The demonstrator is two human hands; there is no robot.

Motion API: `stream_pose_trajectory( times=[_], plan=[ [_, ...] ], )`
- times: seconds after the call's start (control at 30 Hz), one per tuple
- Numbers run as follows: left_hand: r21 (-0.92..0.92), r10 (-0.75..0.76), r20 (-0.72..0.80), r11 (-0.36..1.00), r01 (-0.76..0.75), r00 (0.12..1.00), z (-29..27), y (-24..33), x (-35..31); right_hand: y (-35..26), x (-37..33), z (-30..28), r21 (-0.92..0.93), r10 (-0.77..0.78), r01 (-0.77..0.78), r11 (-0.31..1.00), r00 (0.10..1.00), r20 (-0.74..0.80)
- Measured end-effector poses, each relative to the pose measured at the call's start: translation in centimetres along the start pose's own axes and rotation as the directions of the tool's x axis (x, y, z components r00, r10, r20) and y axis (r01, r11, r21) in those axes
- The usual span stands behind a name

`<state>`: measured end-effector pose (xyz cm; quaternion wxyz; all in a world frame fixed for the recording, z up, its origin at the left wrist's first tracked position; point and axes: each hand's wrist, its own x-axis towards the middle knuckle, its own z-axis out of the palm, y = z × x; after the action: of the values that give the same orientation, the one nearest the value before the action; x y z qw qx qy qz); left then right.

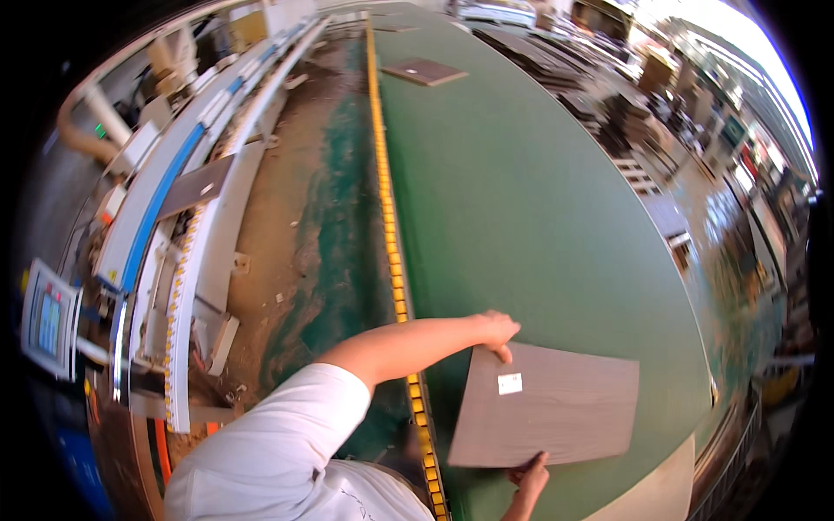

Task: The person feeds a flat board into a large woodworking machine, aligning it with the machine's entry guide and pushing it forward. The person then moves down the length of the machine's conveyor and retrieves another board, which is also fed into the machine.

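Note:
A flat brown wood-grain board (569, 404) with a small white label (510, 384) is at the near end of a wide green conveyor belt (504, 200). My left hand (497, 333) reaches across to its far edge, close to the far left corner, and grips it there with the thumb over the top face. On the near edge, my right hand (531, 476) pinches the board, thumb above and the other fingers partly hidden below. Whether the board lies flat on the belt or is slightly raised, I cannot tell.
Another brown board (425, 71) lies farther up the belt. Yellow rollers (391, 234) line the belt's left edge. Across a dusty floor strip stands a long machine (165, 200) carrying a brown panel (196, 187), with a control screen (50, 321) nearby. Stacked boards (625, 122) stand beyond the right edge.

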<state>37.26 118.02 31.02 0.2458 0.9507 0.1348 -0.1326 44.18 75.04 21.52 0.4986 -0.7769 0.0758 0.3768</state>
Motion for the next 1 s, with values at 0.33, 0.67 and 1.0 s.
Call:
stream_pose_trajectory(
  times=[0.33, 0.67, 1.0],
  plan=[
    [-0.749, -0.711, -0.283, 0.583, 0.315, 0.644, 14.0, -3.0, -43.4, -10.0, -2.0, 29.3, -0.133, -0.512, 0.572, 0.809, 0.798, 0.317],
    [-0.657, -0.766, 0.36, 0.197, -0.728, -0.532, 29.3, -19.2, -82.8, 4.4, -40.0, 73.3, 0.013, -0.093, 0.978, 0.207, 0.007, 0.996],
    [-0.379, -0.43, 0.755, 0.332, -0.864, -0.496, 41.2, -21.6, -102.1, 20.4, -51.4, 89.3, -0.113, 0.187, 0.99, 0.086, 0.096, 0.978]
  ],
)
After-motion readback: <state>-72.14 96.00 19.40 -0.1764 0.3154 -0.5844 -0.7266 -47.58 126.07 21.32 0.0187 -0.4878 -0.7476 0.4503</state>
